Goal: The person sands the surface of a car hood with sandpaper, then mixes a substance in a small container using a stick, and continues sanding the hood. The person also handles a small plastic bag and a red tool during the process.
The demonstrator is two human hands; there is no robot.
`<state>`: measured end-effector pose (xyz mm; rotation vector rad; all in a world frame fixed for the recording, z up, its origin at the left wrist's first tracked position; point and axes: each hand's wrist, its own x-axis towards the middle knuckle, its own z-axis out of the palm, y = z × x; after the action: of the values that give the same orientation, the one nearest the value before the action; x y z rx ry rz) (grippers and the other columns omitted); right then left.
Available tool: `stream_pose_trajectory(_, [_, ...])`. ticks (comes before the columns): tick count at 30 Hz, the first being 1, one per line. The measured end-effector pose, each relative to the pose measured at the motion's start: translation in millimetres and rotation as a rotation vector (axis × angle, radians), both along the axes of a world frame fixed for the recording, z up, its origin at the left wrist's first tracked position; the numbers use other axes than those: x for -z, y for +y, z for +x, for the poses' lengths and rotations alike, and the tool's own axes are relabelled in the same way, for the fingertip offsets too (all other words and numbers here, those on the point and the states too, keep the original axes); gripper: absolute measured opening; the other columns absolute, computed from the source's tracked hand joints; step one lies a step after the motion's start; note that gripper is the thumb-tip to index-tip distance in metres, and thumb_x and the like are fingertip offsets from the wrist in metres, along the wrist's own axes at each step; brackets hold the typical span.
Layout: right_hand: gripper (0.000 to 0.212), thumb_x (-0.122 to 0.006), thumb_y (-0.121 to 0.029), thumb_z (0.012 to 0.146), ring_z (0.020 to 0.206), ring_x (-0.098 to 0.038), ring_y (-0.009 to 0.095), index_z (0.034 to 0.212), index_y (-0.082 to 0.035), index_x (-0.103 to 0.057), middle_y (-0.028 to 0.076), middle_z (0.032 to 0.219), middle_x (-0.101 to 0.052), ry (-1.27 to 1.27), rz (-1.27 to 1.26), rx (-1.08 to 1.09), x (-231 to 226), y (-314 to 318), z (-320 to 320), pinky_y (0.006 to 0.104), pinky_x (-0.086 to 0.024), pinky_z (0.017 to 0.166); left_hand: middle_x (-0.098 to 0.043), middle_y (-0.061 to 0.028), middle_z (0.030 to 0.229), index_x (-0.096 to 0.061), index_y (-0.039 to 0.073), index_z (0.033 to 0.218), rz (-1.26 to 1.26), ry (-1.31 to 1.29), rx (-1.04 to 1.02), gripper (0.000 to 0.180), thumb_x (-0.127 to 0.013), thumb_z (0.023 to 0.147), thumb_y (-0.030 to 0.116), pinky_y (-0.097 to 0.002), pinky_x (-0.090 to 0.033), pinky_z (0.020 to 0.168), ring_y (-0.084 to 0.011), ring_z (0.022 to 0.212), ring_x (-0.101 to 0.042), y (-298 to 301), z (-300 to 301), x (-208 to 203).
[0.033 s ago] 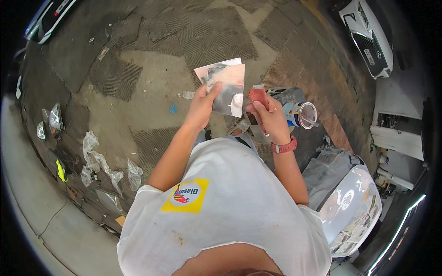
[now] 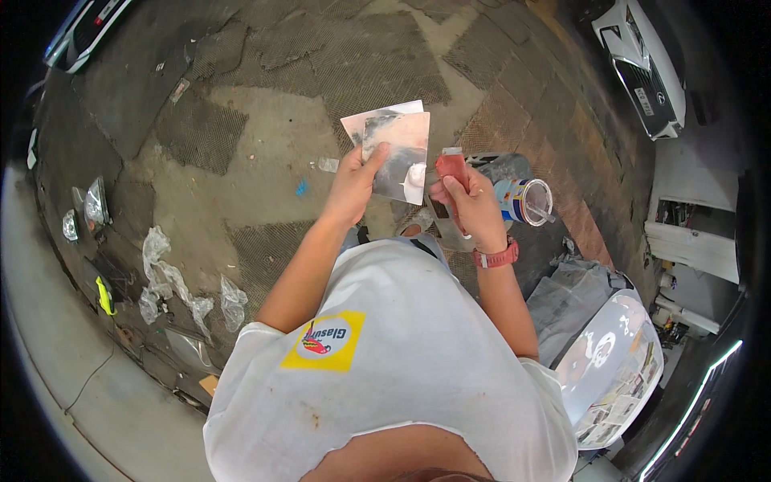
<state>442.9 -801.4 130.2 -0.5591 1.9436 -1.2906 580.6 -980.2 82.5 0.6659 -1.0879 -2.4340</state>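
Note:
My left hand (image 2: 361, 181) is closed round two thin flat plates, its thumb pressed on the front one. The front plate (image 2: 393, 178) is grey, smeared with pale pink and dark residue. A whitish dollop of putty (image 2: 416, 174) lies near its lower right corner. Behind it, the pale rear plate (image 2: 353, 127) sticks out at the upper left. My right hand (image 2: 475, 205) grips a flattened red squeeze tube (image 2: 452, 166), its pale flat end pointing up. The tube and the front plate are a small gap apart. Part of the tube is hidden by my fingers.
Just right of my right hand stands an open can (image 2: 534, 201) with a clear covering. A white, partly papered car panel (image 2: 610, 377) is at the lower right. Clear plastic wrap (image 2: 165, 273) and headlight units (image 2: 96, 205) lie leftward. A white car front (image 2: 638, 72) is far right.

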Motion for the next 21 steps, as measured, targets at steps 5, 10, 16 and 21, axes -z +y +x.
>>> stream_pose_trajectory(5, [0.027, -0.059, -0.012, 0.105, 0.068, -0.059, 0.009, 0.127, 0.000, -0.068, 0.005, 0.098, -0.077, 0.213, 0.082, -0.024, -15, -14, -2, 0.0276, -0.052, 0.065, -0.071, -0.0043, 0.122, -0.065, 0.000, 0.132, -0.094, 0.010, 0.050, 0.040, -0.060, 0.110, 0.033, -0.0300, -0.051, 0.096, -0.0101, 0.107, -0.063, -4, -8, 15])
stream_pose_trajectory(10, [0.025, -0.062, -0.012, 0.103, 0.063, -0.059, 0.011, 0.122, -0.001, -0.073, 0.007, 0.093, -0.079, 0.314, 0.107, -0.004, -14, -10, 2, 0.0285, -0.051, 0.061, -0.072, -0.0054, 0.121, -0.065, -0.001, 0.132, -0.201, -0.018, 0.095, 0.039, -0.060, 0.109, 0.030, -0.0300, -0.051, 0.096, -0.0105, 0.107, -0.064, -1, -6, 9])
stream_pose_trajectory(16, [0.024, -0.064, -0.012, 0.101, 0.059, -0.060, 0.014, 0.119, -0.001, -0.074, 0.009, 0.088, -0.078, 0.409, 0.154, -0.028, -19, -6, 4, 0.0304, -0.051, 0.060, -0.074, -0.0062, 0.114, -0.068, -0.001, 0.125, -0.325, -0.065, 0.102, 0.035, -0.058, 0.109, 0.028, -0.0311, -0.051, 0.093, -0.0120, 0.102, -0.064, 6, -10, 11])
stream_pose_trajectory(21, [0.022, -0.064, -0.013, 0.101, 0.058, -0.060, 0.014, 0.116, 0.000, -0.074, 0.009, 0.083, -0.076, 0.385, 0.173, -0.069, -20, -3, -1, 0.0306, -0.051, 0.058, -0.074, -0.0062, 0.113, -0.068, -0.001, 0.125, -0.361, -0.033, 0.136, 0.034, -0.058, 0.109, 0.028, -0.0315, -0.052, 0.092, -0.0127, 0.101, -0.065, 8, -14, 16])
